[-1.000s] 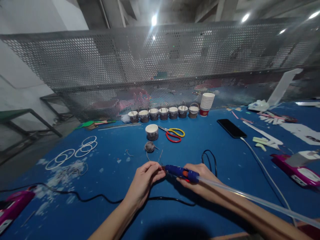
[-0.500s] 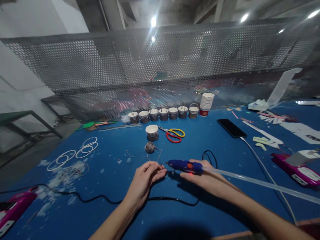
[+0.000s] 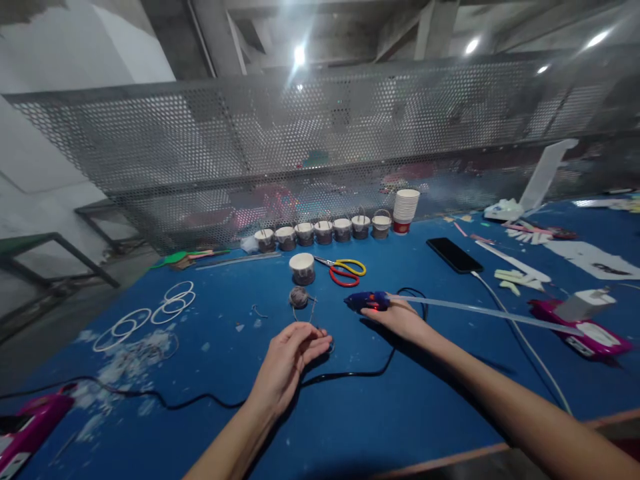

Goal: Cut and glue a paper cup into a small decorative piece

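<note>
My left hand (image 3: 293, 357) is closed in a pinch on a strand of grey yarn, and a small thin loop shows at its fingertips. From there the strand leads to a small ball of grey yarn (image 3: 299, 297) on the table. My right hand (image 3: 403, 319) is around a blue glue gun (image 3: 367, 301) low over the table, its nozzle pointing left and a red light glowing. A long clear glue stick (image 3: 480, 310) sticks out of its back. Beyond the yarn stand a grey-wrapped white paper cup (image 3: 302, 269) and scissors (image 3: 345, 272) with red and yellow handles.
Several grey-wrapped cups (image 3: 324, 232) line the back beside stacked paper cups (image 3: 405, 210). White rings (image 3: 179, 301) lie left. A phone (image 3: 454, 255) and a magenta power strip (image 3: 583, 330) are right. A black cord (image 3: 350, 375) crosses the table near my hands.
My right hand has carried the glue gun forward and slightly right, away from my left fingertips. My left hand keeps its pinch in nearly the same place.
</note>
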Motion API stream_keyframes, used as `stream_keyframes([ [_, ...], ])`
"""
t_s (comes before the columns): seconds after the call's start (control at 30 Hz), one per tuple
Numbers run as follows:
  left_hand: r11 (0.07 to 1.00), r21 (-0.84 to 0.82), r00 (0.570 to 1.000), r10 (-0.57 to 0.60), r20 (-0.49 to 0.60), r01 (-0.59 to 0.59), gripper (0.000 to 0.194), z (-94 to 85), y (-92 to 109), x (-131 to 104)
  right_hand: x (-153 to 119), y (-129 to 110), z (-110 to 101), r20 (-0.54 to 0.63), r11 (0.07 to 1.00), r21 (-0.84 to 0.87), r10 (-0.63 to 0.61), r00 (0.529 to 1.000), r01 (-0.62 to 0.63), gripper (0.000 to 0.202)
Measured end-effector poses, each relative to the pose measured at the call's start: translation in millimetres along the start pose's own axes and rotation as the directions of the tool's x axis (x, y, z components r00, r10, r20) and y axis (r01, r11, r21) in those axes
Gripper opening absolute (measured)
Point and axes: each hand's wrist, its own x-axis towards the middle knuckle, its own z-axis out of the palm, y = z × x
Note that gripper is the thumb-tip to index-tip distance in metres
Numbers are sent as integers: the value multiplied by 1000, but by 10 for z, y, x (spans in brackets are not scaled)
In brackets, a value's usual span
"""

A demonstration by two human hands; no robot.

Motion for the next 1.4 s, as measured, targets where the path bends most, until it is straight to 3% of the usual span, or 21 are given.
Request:
stream_keyframes([
  [0.2, 999, -25, 1000, 30, 0, -30, 20, -22, 27, -24, -207, 37, -233, -1, 1000, -13, -28, 1000, 28, 27],
  [0.37, 998, -55, 999, 43, 24, -42, 21, -19, 43, -32, -652, 76, -345, -277, 991, -135, -20, 961, -19, 20],
  [0.5, 998, -56, 999, 27, 40, -25, 21, 25, 31, -55, -803, -255, -120, -135, 978, 44, -198, 971, 205, 9],
  [0.6, 998, -56, 999, 22, 42, -19, 22, 46, 25, -75, -658, -510, 171, -101, 925, 135, -344, 933, 356, 5],
  [0.7, 999, -45, 999, 32, 40, -30, 26, 33, 20, -75, -461, -619, 416, -92, 902, 191, -376, 922, 387, 7],
  [0.87, 998, -39, 998, 50, 26, -49, 25, 10, -1, -51, -324, -624, 592, -90, 894, 289, -331, 939, 343, 8],
  [1.17, 999, 34, 1000, 19, 8, -19, 28, 36, 6, -66, -369, -652, 601, -133, 855, 437, -248, 960, 281, 7],
  [1.4, 993, 111, 999, 29, -31, -26, 37, -1, -45, -38, -405, -678, 601, 13, 839, 543, -52, 999, 36, 2],
])
